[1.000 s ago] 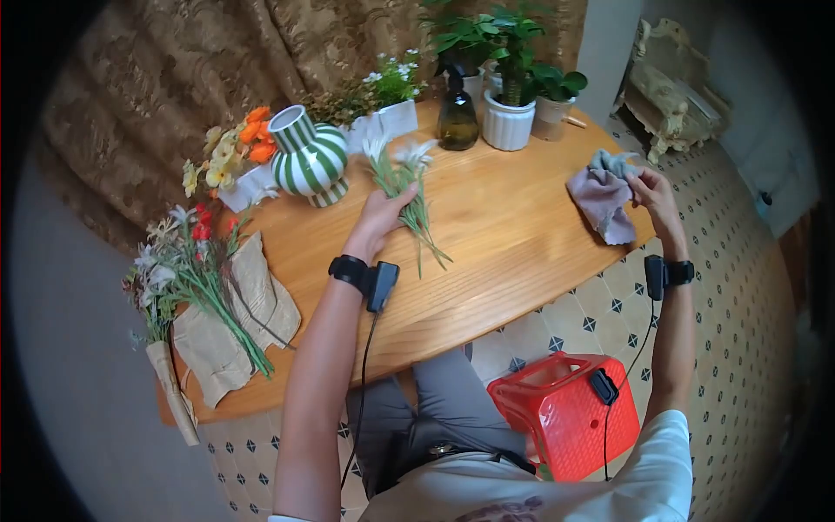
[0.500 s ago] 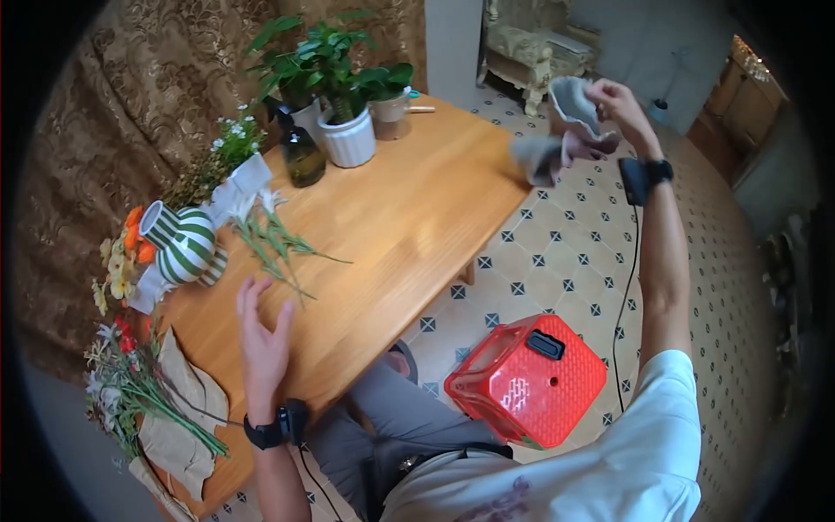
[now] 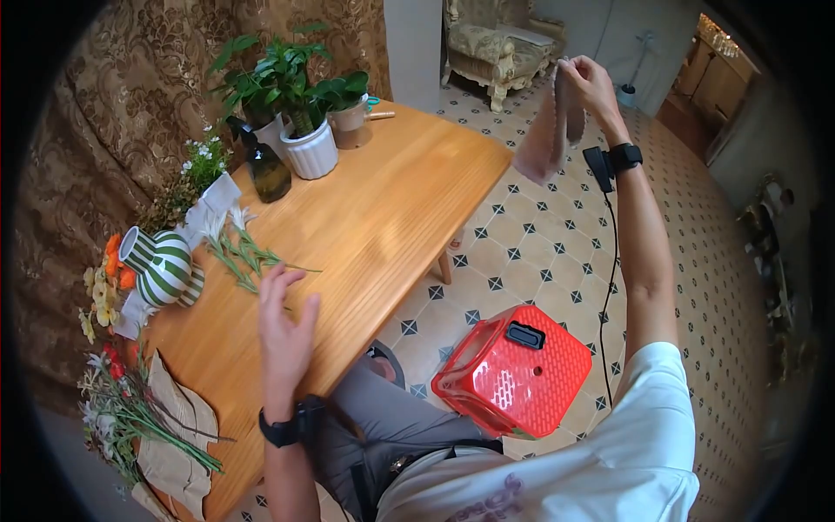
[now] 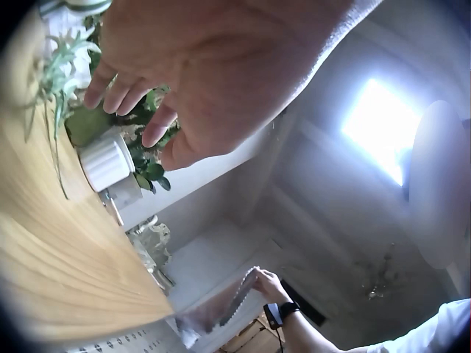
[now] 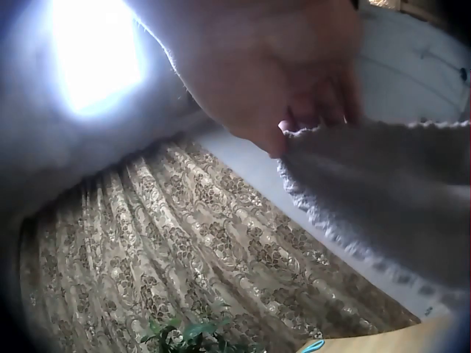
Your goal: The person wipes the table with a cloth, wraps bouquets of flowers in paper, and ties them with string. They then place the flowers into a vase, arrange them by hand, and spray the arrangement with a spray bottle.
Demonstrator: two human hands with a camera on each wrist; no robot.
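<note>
In the head view my right hand (image 3: pixel 593 94) is raised beyond the table's far right corner and pinches a greyish-pink cloth (image 3: pixel 546 135) by its edge; the cloth hangs over the floor. The right wrist view shows the cloth's scalloped edge (image 5: pixel 324 224) at the fingertips of the right hand (image 5: pixel 272 73). My left hand (image 3: pixel 287 335), fingers spread and holding nothing, hovers over the table's near edge. White flowers with green stems (image 3: pixel 239 252) lie just beyond its fingertips, beside a green-and-white striped vase (image 3: pixel 165 265).
Potted plants (image 3: pixel 310 152) and a dark spray bottle (image 3: pixel 267 174) stand along the table's back. More flowers lie on brown paper (image 3: pixel 174 457) at the left. A red stool (image 3: pixel 522 374) with a black device on it stands on the tiled floor; an ornate armchair (image 3: pixel 497 48) is farther off.
The right hand has lifted the cloth off the table and out past its corner. My left hand has let go of the white flowers and drawn back toward the near edge. The view has turned right.
</note>
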